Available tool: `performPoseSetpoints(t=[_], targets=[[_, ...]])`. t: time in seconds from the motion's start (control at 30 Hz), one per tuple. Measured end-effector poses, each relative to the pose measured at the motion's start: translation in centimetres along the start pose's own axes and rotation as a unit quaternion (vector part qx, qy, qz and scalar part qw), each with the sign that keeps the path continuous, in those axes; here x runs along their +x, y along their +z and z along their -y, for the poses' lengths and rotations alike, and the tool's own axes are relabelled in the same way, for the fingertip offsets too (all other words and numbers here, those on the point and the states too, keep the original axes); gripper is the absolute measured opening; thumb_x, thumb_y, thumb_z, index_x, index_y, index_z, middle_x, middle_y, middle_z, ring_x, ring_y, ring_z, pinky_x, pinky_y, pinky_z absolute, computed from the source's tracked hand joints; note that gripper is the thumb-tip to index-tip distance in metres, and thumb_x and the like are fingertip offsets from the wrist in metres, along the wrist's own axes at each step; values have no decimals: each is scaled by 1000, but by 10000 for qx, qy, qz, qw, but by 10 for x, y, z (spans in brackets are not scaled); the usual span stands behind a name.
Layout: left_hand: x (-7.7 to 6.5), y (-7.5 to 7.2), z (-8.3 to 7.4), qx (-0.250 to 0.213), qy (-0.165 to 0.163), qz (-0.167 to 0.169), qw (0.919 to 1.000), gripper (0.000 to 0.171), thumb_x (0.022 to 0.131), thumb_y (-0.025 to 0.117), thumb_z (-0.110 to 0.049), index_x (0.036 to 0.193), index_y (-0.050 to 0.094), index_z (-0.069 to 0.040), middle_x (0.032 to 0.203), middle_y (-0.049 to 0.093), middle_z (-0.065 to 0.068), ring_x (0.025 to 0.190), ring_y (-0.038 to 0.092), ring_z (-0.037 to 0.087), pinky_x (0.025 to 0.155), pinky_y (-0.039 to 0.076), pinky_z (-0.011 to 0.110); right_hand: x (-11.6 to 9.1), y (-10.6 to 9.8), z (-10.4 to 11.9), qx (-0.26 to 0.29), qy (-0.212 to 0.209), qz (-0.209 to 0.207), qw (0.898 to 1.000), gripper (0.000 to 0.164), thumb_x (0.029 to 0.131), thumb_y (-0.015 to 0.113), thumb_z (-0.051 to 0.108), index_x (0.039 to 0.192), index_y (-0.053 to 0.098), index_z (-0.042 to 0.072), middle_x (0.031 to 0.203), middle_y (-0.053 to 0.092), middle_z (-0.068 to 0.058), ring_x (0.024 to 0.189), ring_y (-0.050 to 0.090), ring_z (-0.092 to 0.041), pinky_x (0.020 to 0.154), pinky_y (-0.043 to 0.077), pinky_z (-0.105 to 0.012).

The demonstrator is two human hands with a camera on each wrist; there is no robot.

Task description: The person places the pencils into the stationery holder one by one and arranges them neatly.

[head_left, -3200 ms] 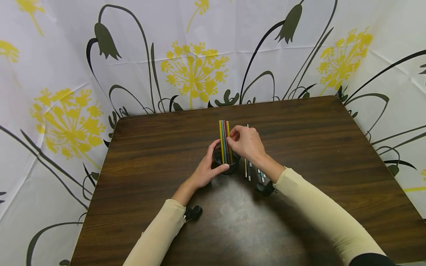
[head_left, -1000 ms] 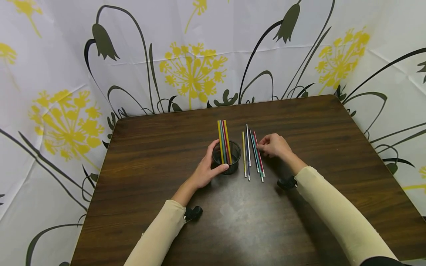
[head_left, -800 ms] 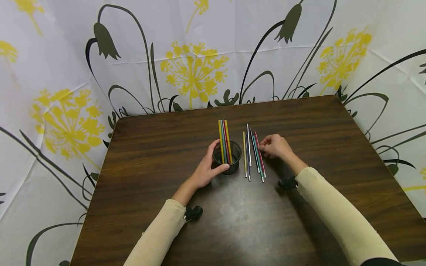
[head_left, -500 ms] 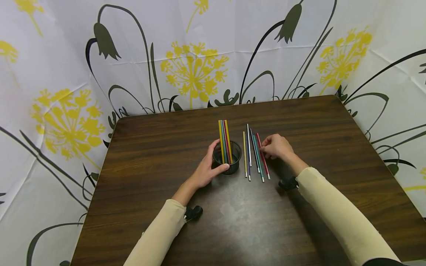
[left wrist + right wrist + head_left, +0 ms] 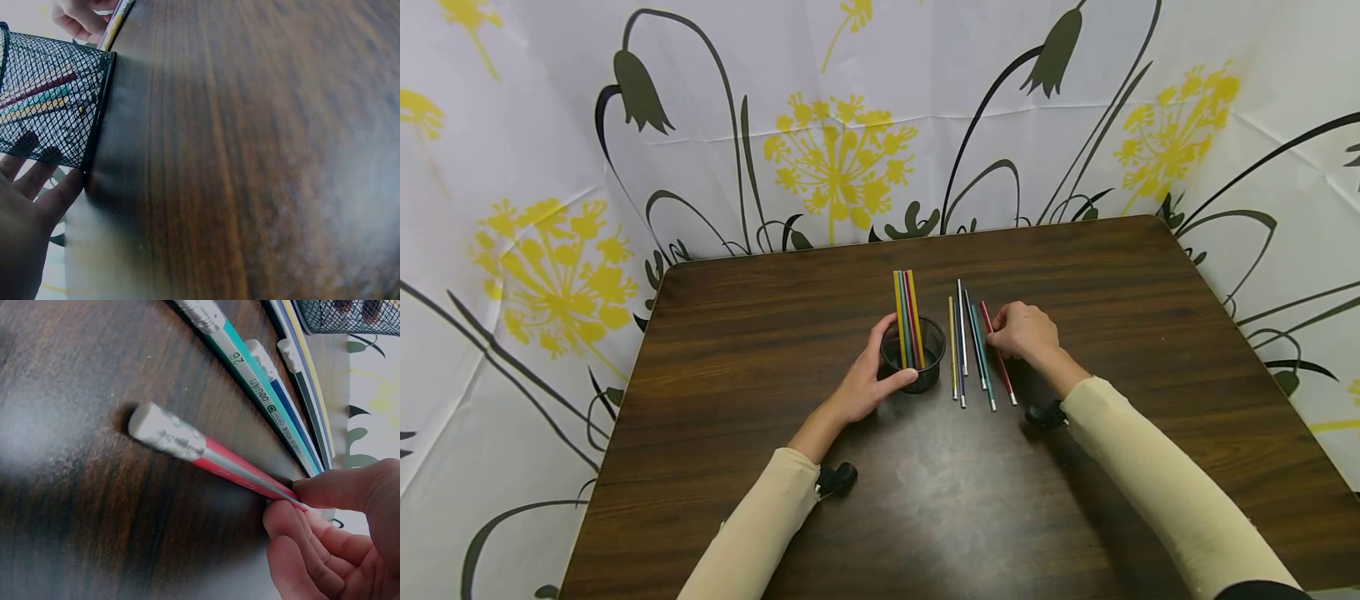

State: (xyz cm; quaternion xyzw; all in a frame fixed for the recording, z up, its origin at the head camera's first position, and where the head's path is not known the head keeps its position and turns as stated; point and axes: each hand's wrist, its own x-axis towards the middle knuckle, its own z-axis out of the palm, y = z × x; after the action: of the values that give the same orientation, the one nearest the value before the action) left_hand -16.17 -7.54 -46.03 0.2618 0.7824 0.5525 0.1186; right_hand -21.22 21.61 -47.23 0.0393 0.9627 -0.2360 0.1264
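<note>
My left hand (image 5: 859,385) holds a black mesh pencil cup (image 5: 929,377), thumb at the near rim and fingers around the far left side. Several coloured pencils (image 5: 906,325), yellow, teal and red among them, stand leaning in the cup. To the right, my right hand (image 5: 1026,332) pinches a red pencil (image 5: 234,467) between thumb and fingers. This pencil's white eraser end points towards me, close over the table, as the right wrist view shows. Just left of it lies a teal pencil (image 5: 265,400) with printed lettering.
Between the cup and the red pencil, more pencils lie side by side, including a yellow pencil (image 5: 953,358) and a white pencil (image 5: 962,325). All lie on a dark wooden table (image 5: 737,350). A flower-patterned curtain (image 5: 865,108) hangs behind the table's far edge.
From a yellow pencil at the cup, my right hand has moved right to the loose pencils. The red pencil has swung right, away from the teal one. The left hand has stayed on the cup.
</note>
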Motion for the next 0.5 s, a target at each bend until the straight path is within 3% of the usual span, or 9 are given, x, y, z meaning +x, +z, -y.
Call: performPoseSetpoints(t=[0.3, 0.5], targets=[[-1, 0, 1, -43, 4, -19, 10000, 83, 93, 65, -13, 156, 11, -11, 144, 38, 23, 123, 45, 40, 105, 33, 56, 0, -3, 1, 120, -51, -9, 9999, 19, 87, 66, 25, 95, 65, 7, 66, 66, -3, 58, 61, -18, 55, 45, -35], [-1, 0, 1, 19, 15, -25, 10000, 83, 93, 66, -15, 156, 11, -11, 144, 39, 22, 125, 44, 40, 106, 32, 56, -10, -21, 13, 296, -293, -730, 9965, 20, 86, 64, 26, 97, 69, 10, 88, 70, -4, 78, 62, -24, 65, 46, -43]])
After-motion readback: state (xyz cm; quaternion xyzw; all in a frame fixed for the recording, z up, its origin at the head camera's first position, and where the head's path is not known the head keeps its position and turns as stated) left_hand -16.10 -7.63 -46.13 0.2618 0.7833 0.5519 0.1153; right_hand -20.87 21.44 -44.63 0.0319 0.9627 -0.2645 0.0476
